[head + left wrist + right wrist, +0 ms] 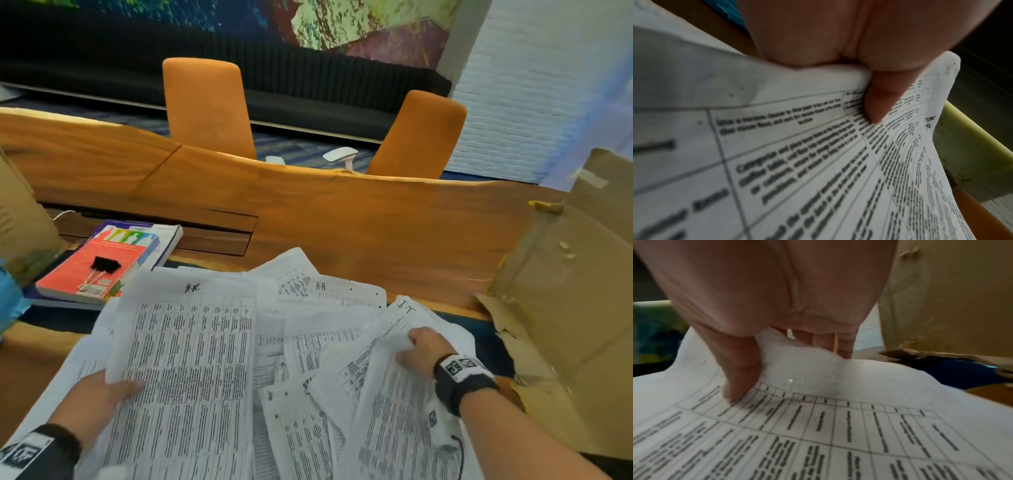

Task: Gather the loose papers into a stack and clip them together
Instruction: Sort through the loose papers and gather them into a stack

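Several loose printed sheets lie fanned across the near side of the wooden table. My left hand pinches the left edge of the big sheet marked "H.R.", thumb on top; the left wrist view shows the thumb pressing its printed face. My right hand grips a crumpled sheet marked "I.T" near its top; in the right wrist view the thumb and fingers bunch that paper. A black binder clip rests on a red book at the left.
The red book lies on other books at the table's left. A torn cardboard box stands close on the right, another cardboard piece at far left. Two orange chairs stand behind the table's far edge.
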`<state>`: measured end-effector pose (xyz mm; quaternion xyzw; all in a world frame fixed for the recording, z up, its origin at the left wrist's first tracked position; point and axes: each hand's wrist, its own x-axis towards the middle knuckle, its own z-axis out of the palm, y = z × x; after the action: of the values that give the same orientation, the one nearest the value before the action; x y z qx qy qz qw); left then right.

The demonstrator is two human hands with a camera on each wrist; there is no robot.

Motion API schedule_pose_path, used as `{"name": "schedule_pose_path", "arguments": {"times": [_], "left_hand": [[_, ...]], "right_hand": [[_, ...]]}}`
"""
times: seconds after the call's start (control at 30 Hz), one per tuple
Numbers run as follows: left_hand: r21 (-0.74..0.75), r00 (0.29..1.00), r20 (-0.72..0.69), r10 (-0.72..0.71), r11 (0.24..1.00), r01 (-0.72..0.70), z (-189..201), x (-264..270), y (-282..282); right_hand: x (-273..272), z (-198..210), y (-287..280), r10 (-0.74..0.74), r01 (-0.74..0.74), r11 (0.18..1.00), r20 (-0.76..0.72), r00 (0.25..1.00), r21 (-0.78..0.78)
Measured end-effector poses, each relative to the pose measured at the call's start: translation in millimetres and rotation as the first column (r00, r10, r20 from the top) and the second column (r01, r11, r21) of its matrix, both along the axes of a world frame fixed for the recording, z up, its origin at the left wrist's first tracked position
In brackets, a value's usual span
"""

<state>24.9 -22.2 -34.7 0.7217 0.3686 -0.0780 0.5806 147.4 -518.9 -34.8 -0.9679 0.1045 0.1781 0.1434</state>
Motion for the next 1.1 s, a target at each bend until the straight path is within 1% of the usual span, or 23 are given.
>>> {"name": "schedule_pose_path", "arguments": {"times": [0.07, 0.1, 0.17, 0.23, 0.27, 0.33, 0.37, 0.43, 0.47, 0.5, 0.57, 0.6, 0.63, 0.7, 0.77, 0.8, 0.87, 0.93, 0.97, 1.03, 1.07, 1.1], "left_hand": [[-0.003, 0.999, -0.011, 0.036, 0.999, -0.036, -11, -1, 12], [-0.013, 0.999, -0.013, 0.048, 0.999, -0.048, -16, -1, 16], [-0.015, 0.998, -0.013, 0.062, 0.998, -0.063, -26, -3, 22], [-0.013, 0.996, -0.008, 0.086, 0.996, -0.086, -30, -5, 25], [-0.02, 0.995, 0.0, 0.102, 0.995, -0.102, -32, -5, 25], [-0.026, 0.993, 0.003, 0.119, 0.993, -0.119, -34, -6, 27], [-0.026, 0.992, 0.003, 0.125, 0.992, -0.125, -34, -7, 28], [-0.031, 0.992, 0.009, 0.123, 0.992, -0.122, -31, -7, 28], [-0.025, 0.993, 0.02, 0.12, 0.993, -0.119, -28, -7, 27], [-0.012, 0.993, 0.034, 0.114, 0.993, -0.114, -24, -7, 25], [-0.006, 0.994, 0.048, 0.097, 0.995, -0.097, -17, -6, 23], [-0.004, 0.995, 0.049, 0.087, 0.996, -0.087, -13, -6, 22], [0.002, 0.996, 0.049, 0.078, 0.997, -0.079, -10, -6, 21], [0.006, 0.997, 0.043, 0.066, 0.998, -0.067, -5, -7, 20], [0.009, 0.998, 0.038, 0.053, 0.999, -0.054, -1, -7, 18], [0.014, 0.998, 0.04, 0.043, 0.999, -0.044, 1, -7, 17], [0.015, 0.999, 0.038, 0.029, 0.999, -0.029, 3, -7, 15], [0.019, 0.999, 0.04, 0.014, 1.0, -0.015, 5, -7, 14], [0.018, 0.999, 0.041, 0.013, 1.0, -0.014, 5, -6, 15], [0.007, 0.999, 0.038, 0.015, 1.0, -0.015, 4, -5, 16], [0.001, 0.999, 0.037, 0.013, 1.0, -0.013, 2, -5, 18], [0.0, 0.999, 0.034, 0.012, 1.0, -0.012, 1, -5, 19]], "right_hand": [[12, 6, -20, -0.092, 0.092, 0.996, 0.027, 0.995, -0.002], [16, 5, -28, -0.11, 0.111, 0.993, 0.014, 0.994, -0.035], [22, 0, -37, -0.12, 0.118, 0.987, -0.014, 0.993, -0.111], [25, -8, -36, -0.134, 0.129, 0.983, -0.036, 0.99, -0.134], [25, -10, -33, -0.139, 0.135, 0.981, -0.021, 0.99, -0.141], [27, -13, -27, -0.136, 0.147, 0.978, 0.078, 0.988, -0.148], [26, -11, -24, -0.143, 0.157, 0.982, 0.124, 0.982, -0.11], [28, -6, -24, -0.16, 0.155, 0.987, 0.135, 0.978, 0.043], [27, 3, -22, -0.131, 0.122, 0.988, 0.102, 0.986, 0.09], [25, 13, -21, -0.068, 0.06, 0.991, 0.057, 0.996, 0.119], [19, 42, -15, 0.096, -0.092, 0.993, -0.058, 0.994, 0.073], [13, 60, -10, 0.149, -0.147, 0.989, -0.093, 0.984, 0.029], [6, 76, -7, 0.191, -0.193, 0.981, -0.129, 0.973, -0.007], [-8, 106, 2, 0.263, -0.269, 0.963, -0.176, 0.949, -0.012], [-15, 119, 11, 0.312, -0.33, 0.942, -0.214, 0.925, -0.052], [-19, 122, 18, 0.34, -0.376, 0.92, -0.245, 0.908, -0.115], [-23, 115, 35, 0.356, -0.442, 0.861, -0.321, 0.877, -0.253], [-27, 93, 50, 0.419, -0.528, 0.804, -0.371, 0.829, -0.273], [-27, 80, 55, 0.422, -0.526, 0.807, -0.361, 0.832, -0.268], [-24, 49, 59, 0.394, -0.456, 0.853, -0.261, 0.882, -0.254], [-23, 35, 60, 0.364, -0.404, 0.884, -0.196, 0.91, -0.235], [-23, 23, 63, 0.331, -0.362, 0.902, -0.162, 0.93, -0.235]]}}
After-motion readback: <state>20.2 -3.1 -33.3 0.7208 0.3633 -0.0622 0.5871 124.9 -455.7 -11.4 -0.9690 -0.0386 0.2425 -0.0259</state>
